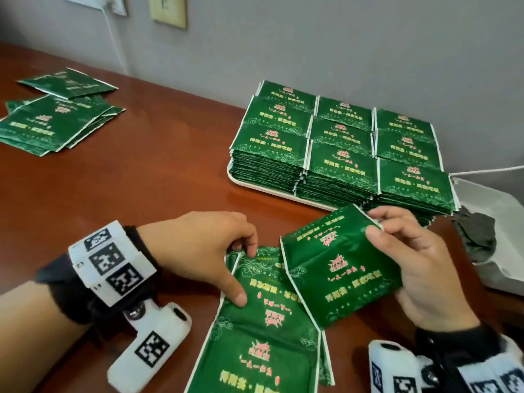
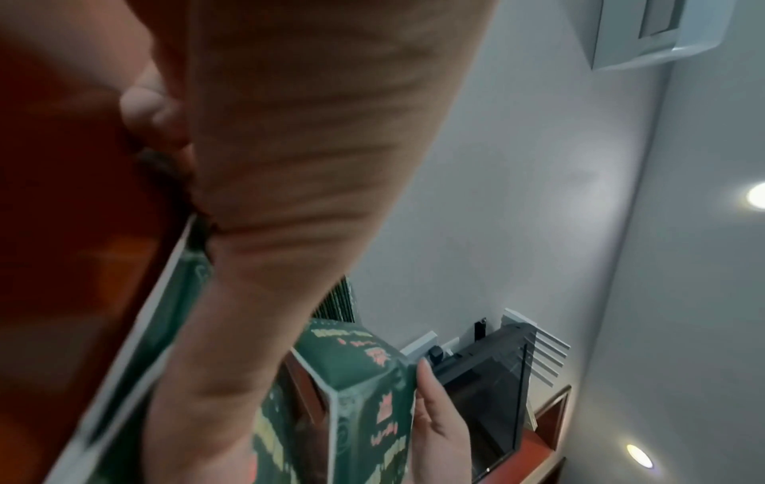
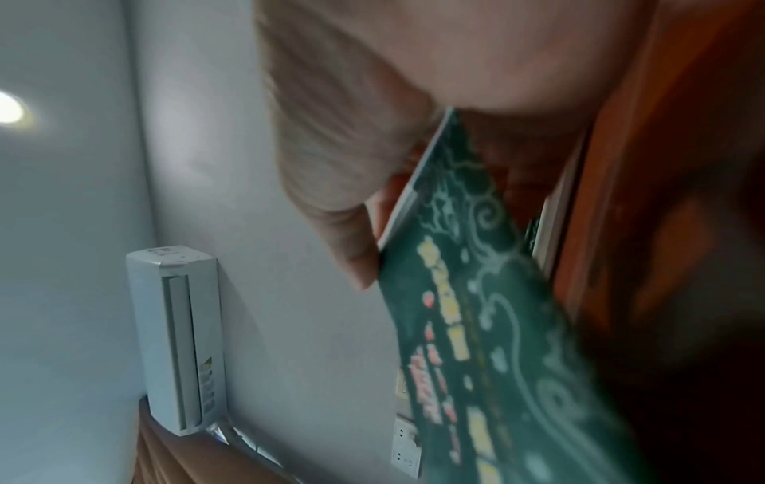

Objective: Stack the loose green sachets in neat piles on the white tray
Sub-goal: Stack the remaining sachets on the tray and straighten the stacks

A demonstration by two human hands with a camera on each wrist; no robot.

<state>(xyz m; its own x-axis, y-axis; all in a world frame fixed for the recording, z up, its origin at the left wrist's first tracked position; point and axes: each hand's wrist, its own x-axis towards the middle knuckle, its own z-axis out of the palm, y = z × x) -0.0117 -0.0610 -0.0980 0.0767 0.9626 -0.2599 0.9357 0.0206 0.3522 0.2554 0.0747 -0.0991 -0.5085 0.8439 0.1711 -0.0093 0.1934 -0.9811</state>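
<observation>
A white tray (image 1: 263, 190) at the back right carries several tight stacks of green sachets (image 1: 340, 148). Directly in front of me lies a near pile of sachets (image 1: 263, 330); my left hand (image 1: 243, 270) pinches its far end, thumb on top and fingers curled over the edge. My right hand (image 1: 380, 236) grips a tilted bundle of sachets (image 1: 340, 268) just in front of the tray, thumb on top. That bundle (image 3: 476, 311) fills the right wrist view, and also shows in the left wrist view as the held bundle (image 2: 364, 386). More loose sachets (image 1: 56, 120) lie at the far left.
The brown wooden table (image 1: 127, 194) runs back to a grey wall. A white device (image 1: 499, 251) with a dark crumpled thing (image 1: 476, 234) on it stands at the right edge, close to the tray. A white cable (image 1: 487, 170) runs along the wall behind it.
</observation>
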